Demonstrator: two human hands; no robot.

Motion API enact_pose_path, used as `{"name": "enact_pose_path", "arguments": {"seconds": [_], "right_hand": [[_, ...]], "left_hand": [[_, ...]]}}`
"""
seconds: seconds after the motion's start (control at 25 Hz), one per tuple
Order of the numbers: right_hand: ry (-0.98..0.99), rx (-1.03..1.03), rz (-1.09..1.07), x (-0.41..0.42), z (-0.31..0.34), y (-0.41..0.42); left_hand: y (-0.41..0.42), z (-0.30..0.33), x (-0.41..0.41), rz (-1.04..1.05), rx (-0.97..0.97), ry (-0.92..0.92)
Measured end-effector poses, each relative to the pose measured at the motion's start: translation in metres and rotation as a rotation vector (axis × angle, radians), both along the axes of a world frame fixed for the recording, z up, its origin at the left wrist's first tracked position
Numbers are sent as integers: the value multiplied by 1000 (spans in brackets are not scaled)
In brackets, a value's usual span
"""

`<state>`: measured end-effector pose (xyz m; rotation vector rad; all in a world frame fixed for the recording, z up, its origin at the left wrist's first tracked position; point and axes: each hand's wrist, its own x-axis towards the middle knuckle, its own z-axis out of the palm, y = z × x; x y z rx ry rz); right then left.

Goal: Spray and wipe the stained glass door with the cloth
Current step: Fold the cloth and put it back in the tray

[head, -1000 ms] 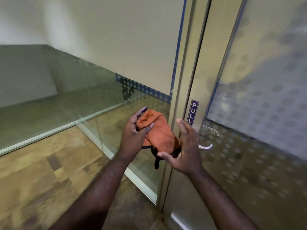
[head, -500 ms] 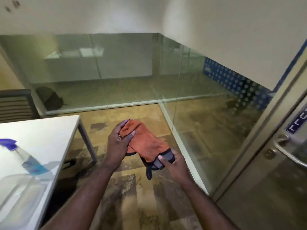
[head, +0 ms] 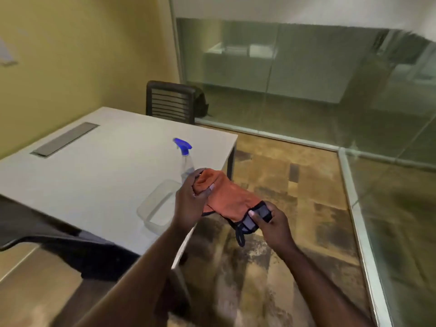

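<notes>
An orange cloth [head: 230, 199] with a black-and-grey edge and a hanging loop is stretched between both hands at the centre. My left hand [head: 190, 204] grips its upper end. My right hand [head: 271, 223] pinches the dark trimmed lower end. A clear spray bottle [head: 186, 159] with a blue trigger head stands upright on the white table [head: 94, 175], just behind my left hand and not touched. The glass door is out of view.
A clear plastic container [head: 157, 206] lies near the table's right edge. A black chair [head: 171, 101] stands behind the table, another dark chair [head: 59, 244] at the lower left. Glass partitions [head: 306, 74] close the back and right. Patterned floor [head: 295, 185] lies beyond the table.
The view has swung left, away from the door with its handle, to the table and spray bottle. Both hands have kept hold of the cloth throughout.
</notes>
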<state>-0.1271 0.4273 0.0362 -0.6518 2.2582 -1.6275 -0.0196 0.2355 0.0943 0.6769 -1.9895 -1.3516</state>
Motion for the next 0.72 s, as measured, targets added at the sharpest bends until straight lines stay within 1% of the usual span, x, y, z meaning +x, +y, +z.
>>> {"name": "enact_pose_path", "arguments": {"seconds": [0.16,0.28,0.36,0.56,0.72], "right_hand": [[-2,23,112,22,-12,-79],[-14,49,180,34,-22,-125],[-21,85,184,38,-26,-150],[-34,200,233,38,-34,-210],[-78,280,287,28,-58,-250]], "left_hand": [[-62,-14,43,117,-1,4],[-102,-26,64,188,-15,-63],[-124,-37,72,226,-34,-103],[-169,-56,76,280,-51,-156],[-204,-69,60,311,-33,-198]]}}
